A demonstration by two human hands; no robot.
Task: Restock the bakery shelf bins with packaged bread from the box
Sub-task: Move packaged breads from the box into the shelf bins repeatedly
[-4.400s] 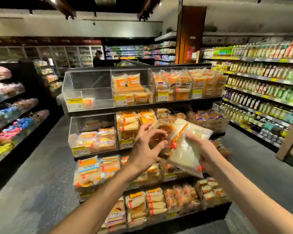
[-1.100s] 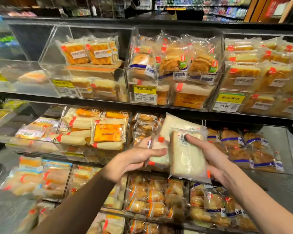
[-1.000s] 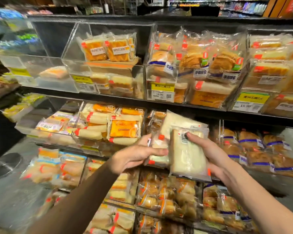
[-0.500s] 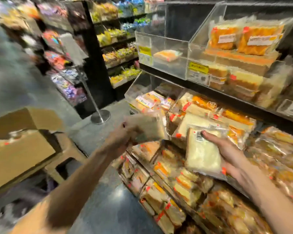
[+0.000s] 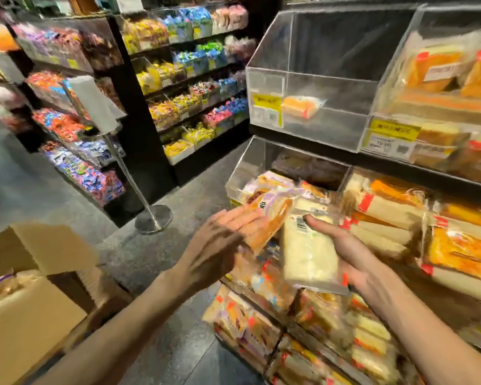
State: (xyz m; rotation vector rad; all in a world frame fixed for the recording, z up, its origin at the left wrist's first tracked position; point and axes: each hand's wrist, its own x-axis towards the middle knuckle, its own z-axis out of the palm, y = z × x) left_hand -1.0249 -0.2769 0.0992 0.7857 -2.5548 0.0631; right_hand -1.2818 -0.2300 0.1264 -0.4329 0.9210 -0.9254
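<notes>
My left hand (image 5: 220,245), fingers straight, touches an orange bread packet (image 5: 265,222) in front of the clear bin (image 5: 250,159). My right hand (image 5: 356,254) grips a white sandwich packet (image 5: 306,254).

Pale cream bread pack (image 5: 308,254) with black barcode; orange-brown pack (image 5: 267,220); tan cardboard box (image 5: 25,315); yellow price labels (image 5: 267,102).

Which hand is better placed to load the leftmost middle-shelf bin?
Left hand, probably: its orange pack is at the front edge of that bin; the right hand holds white bread lower.

Box (image 5: 25,329) cut off left; price label (image 5: 392,133) text blurred.
</notes>
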